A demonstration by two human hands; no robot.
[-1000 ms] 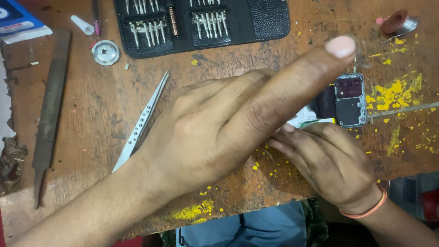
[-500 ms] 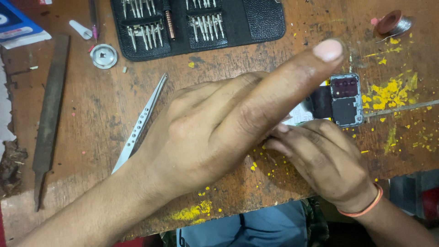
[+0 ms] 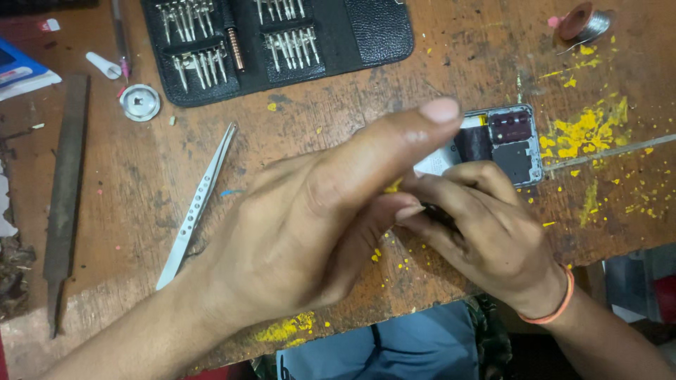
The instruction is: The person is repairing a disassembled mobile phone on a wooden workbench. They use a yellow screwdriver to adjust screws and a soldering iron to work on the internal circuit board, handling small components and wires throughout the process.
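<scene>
**Both hands gathered over an opened phone**

An opened phone (image 3: 510, 144) is seen lying back-up on the wooden workbench (image 3: 338, 127), half covered by both hands. The left hand (image 3: 310, 225) is held above it, forefinger extended, grasping nothing. The right hand (image 3: 486, 232) is curled over the phone's lower part; whether something is pinched cannot be told. Tweezers (image 3: 197, 204) lie left of the hands, a screwdriver kit (image 3: 274, 39) beyond.

Blue-white package (image 3: 21, 70), table's far-left edge

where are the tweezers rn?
In the head view the tweezers lie on the wooden table, just beyond the left hand, below the black bit case.
</scene>
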